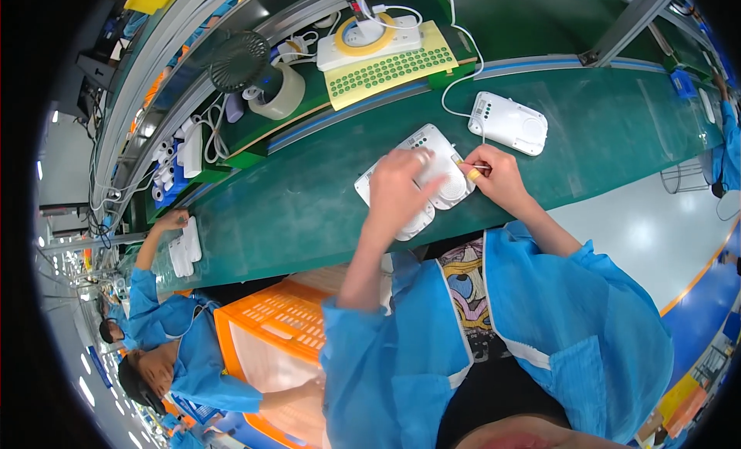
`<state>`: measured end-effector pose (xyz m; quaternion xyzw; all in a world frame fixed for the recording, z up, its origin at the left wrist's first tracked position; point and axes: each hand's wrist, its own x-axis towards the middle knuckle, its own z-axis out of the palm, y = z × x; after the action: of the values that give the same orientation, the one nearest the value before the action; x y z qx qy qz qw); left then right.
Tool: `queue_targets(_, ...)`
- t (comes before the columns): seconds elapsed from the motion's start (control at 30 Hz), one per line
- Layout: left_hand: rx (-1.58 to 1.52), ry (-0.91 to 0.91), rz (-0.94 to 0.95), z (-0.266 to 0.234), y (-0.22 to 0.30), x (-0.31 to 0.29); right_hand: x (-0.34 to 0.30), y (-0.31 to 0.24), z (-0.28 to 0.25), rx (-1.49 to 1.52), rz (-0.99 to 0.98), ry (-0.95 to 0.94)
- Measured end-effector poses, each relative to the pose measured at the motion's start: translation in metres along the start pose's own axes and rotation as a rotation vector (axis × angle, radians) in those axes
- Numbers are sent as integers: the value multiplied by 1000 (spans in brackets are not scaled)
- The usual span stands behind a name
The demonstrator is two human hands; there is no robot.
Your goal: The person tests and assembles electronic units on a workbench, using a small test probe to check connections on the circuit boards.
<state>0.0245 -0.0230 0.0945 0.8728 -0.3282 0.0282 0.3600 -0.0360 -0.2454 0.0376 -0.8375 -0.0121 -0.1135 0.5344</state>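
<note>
Two white plastic devices lie on the green bench in front of me. The farther white device [434, 152] has rounded corners, a row of small dark dots and a round ring; it overlaps the nearer white device [413, 227]. My left hand [397, 183] lies over both, fingers and thumb apart, slightly blurred, hiding part of them. At the farther device's right edge, my right hand [500, 177] pinches the end of a thin white cable [465, 82]. Yellow covers show on its fingertips. Whether the cable's tip is inside the device is hidden by the fingers.
A third white device [509, 123] lies to the right, under the cable. A shelf behind holds a power strip [370, 46], a yellow-green dotted sheet [392, 67] and a fan [241, 62]. At left, a co-worker's hand touches white parts [185, 248] beside an orange crate [270, 318].
</note>
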Motion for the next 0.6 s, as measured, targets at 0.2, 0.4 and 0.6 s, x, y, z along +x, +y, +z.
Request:
queue_targets(0.2,193,513,85,-47,-56,74,4,-7,3,-24,21,-73)
queue_targets(0.4,259,378,54,-57,-68,96,1,-2,2,23,-42,-28)
queue_targets(0.6,216,344,68,-60,-72,92,3,-7,-1,3,6,-67)
